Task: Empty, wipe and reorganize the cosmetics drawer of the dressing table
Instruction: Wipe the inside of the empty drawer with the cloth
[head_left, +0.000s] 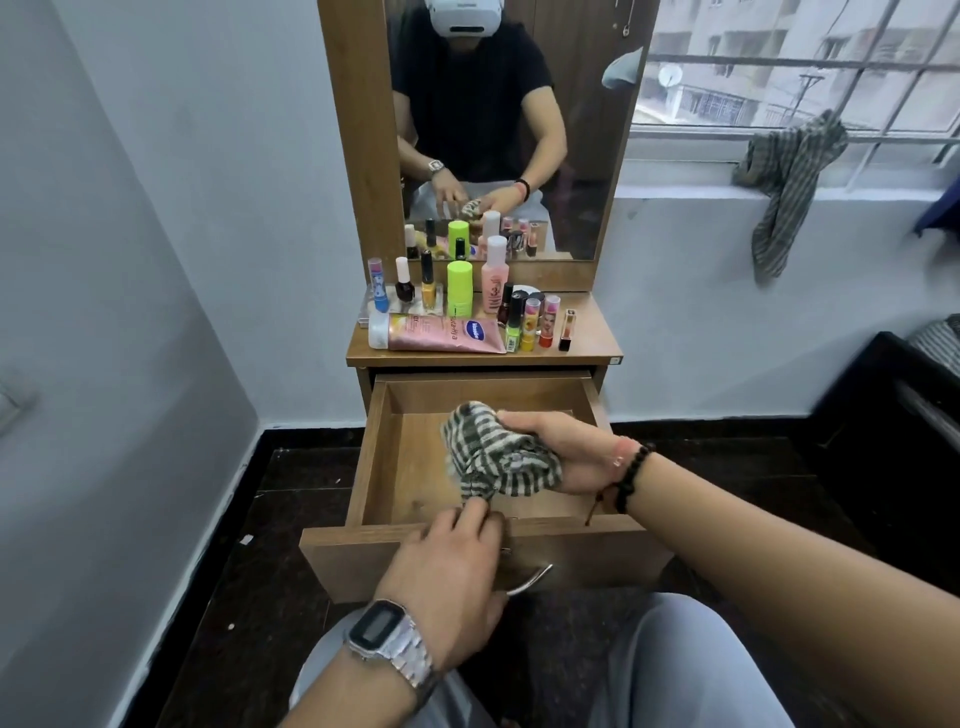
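Your left hand (447, 561), nearest to you and wearing a silver digital watch, hovers over the front panel of the pulled-out wooden drawer (379, 467). Its grip pinches the lower corner of the green-and-white striped cloth (498, 457). A curved metal handle (530, 578) shows just beside this hand on the drawer front.

Your right hand (561, 447), with a black bead bracelet at the wrist, holds the bunched cloth from the right, grip curled round it, above the drawer floor. The cloth is not yet flat against the wood.

Hazards at this stage:

- The drawer is drawn far out. Pressing down hard on the front while wiping may tilt it or pull it off its runners.
- A loosely bunched cloth wipes only a small patch; the corners of the drawer may be missed. Fold it to a flat pad first.
- The bracelet's dangling cord may snag on the drawer's right wall.

Farther back, the cosmetics stand on the wooden desk (592, 332), right above the open drawer. A pink lotion tube (441, 332) lies on its side near the front edge. A row of small lipsticks and bottles (535, 322) stands upright just beside it. A jolt to the drawer or desk may topple these or roll the tube into the drawer. A lime-green bottle (460, 288) and nail-polish bottles (415, 283) stand nearer the mirror (571, 130) and appear less exposed.
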